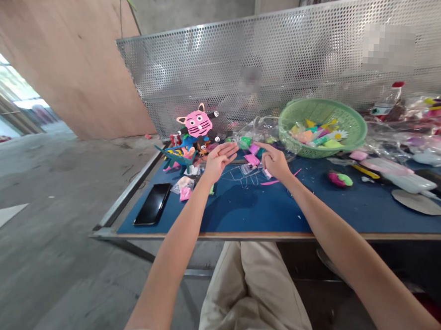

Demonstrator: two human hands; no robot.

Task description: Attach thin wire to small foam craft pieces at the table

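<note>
Seeing in head view: left hand [222, 160] over the blue table [254, 217], fingers straight and close together, nothing gripped. Right hand [276, 162] half curled, index extended left; can't tell if it grips anything. Pink-purple packets [252, 159] between hands, bent wire [244, 180] nearer. Pink cat-faced figure [196, 122] far left, phone [153, 204] near left, green basket [320, 151] far right.

At the centre, your table [240, 211] is deep blue; the basket [323, 106] right of centre is pale green. Left of centre, you have a pink cat face [197, 124] with black whisker stripes. Your trousers [253, 291], bottom centre, are beige.
</note>
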